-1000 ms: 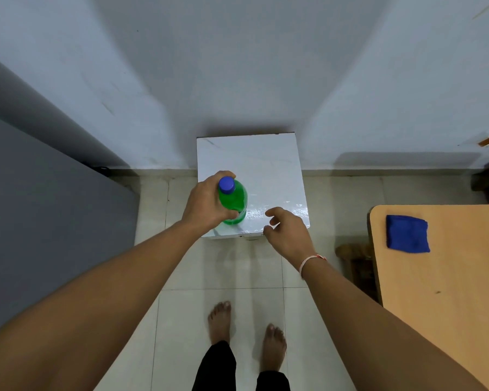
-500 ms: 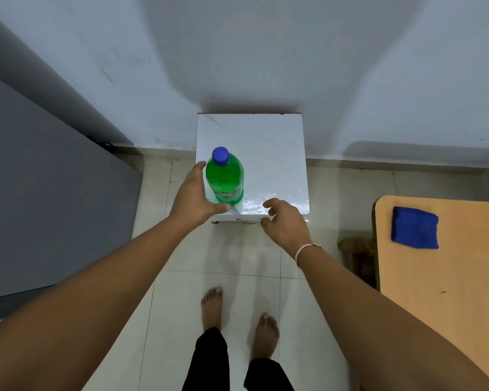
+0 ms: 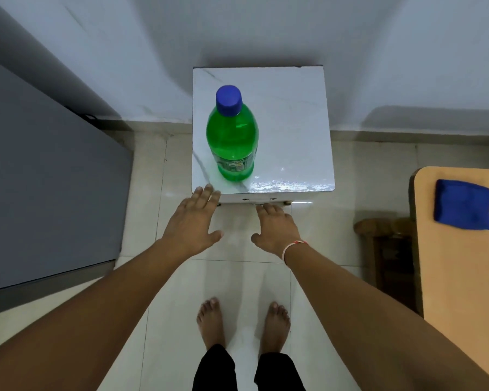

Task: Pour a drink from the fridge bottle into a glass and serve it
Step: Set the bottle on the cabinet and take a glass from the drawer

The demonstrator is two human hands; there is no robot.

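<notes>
- Two hands are hanging empty in front of the person: the left hand [image 3: 191, 221] is spreading its fingers flat just short of the near left corner of the small white table [image 3: 294, 114], and the right hand [image 3: 275, 228] is hovering palm-down below the table's front edge, fingers relaxed and holding nothing
- Standing upright on the left half of that table top is the green bottle [image 3: 232, 136], its blue cap [image 3: 228, 99] on, with neither hand touching it
- My guess is the bottle is sitting parked while a glass is being found; no glass is showing anywhere, so pouring is not yet starting
- Next, to my eye, someone is needing to fetch a glass, set it beside the bottle, then twist the cap off with one hand while the other is steadying the body
- Over on the right, a blue cloth [image 3: 463, 204] is lying on a wooden table [image 3: 458, 277]
- Wrapped round the lower bottle is a label [image 3: 233, 165], but its writing is too small and blurred for reading, so no brand can be told
</notes>
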